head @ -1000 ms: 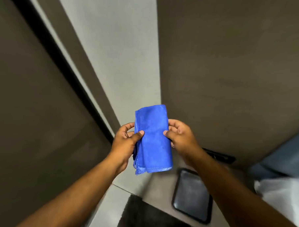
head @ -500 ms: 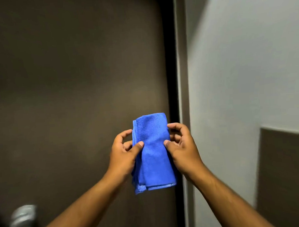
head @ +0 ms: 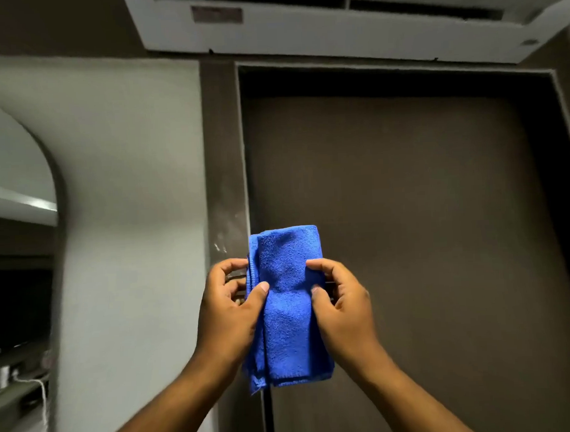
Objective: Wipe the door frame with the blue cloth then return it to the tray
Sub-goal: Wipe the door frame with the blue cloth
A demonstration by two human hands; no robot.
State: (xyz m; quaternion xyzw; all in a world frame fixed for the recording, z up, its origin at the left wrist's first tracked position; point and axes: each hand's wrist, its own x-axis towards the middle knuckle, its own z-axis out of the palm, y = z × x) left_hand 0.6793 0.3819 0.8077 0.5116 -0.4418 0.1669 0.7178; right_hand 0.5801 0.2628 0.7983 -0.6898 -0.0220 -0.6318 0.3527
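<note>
Both hands grip a folded blue cloth (head: 289,307) held upright in the air: the left hand (head: 227,311) pinches its left edge, the right hand (head: 341,311) its right edge. Behind it stand the brown door frame (head: 224,159) and door (head: 408,226).

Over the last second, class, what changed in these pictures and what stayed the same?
The head camera swung up: the tray has left the view, and the door frame and a ceiling air unit now show. Unchanged: the left hand and right hand still pinch the folded blue cloth by its sides, short of the frame.
</note>
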